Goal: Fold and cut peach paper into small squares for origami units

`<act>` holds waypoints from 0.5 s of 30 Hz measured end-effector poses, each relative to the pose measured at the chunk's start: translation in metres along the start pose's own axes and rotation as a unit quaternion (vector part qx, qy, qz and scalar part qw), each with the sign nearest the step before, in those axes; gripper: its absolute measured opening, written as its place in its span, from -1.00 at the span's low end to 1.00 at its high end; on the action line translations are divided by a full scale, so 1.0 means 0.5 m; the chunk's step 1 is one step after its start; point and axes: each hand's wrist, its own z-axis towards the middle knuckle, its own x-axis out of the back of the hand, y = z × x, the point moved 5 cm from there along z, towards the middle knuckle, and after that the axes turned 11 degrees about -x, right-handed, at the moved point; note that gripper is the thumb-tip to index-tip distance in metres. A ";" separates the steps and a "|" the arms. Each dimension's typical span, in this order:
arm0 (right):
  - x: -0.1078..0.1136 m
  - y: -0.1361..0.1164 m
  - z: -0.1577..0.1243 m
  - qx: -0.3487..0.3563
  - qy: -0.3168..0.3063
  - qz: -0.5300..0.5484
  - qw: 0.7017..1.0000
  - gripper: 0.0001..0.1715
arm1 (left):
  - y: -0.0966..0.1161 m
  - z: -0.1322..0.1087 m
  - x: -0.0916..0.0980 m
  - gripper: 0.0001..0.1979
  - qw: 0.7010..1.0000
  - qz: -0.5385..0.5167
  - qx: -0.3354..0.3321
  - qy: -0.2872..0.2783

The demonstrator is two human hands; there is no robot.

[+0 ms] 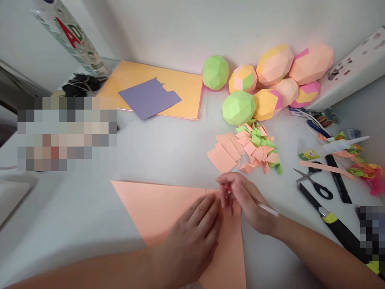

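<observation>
A large peach paper sheet [156, 204], folded into a triangle, lies on the white table [90, 224] in front of me. My left hand [192, 237] rests flat on it with fingers stretched out, pressing it down. My right hand [243, 200] is closed around a thin pen [266, 208] with a red tip, and that tip is at the sheet's upper right edge. The right hand is slightly blurred.
Small folded peach and green paper pieces [249, 150] lie just beyond my hands. Several paper polyhedra [264, 84] sit at the wall. An orange folder [168, 86] carries a purple sheet [148, 97]. Scissors [314, 184], a ruler and a cutter [333, 220] are at the right.
</observation>
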 end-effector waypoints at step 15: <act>-0.002 0.031 0.034 -0.068 0.037 -0.128 0.989 -0.80 | 0.006 -0.006 -0.025 -0.51 0.998 0.049 -0.013 -0.030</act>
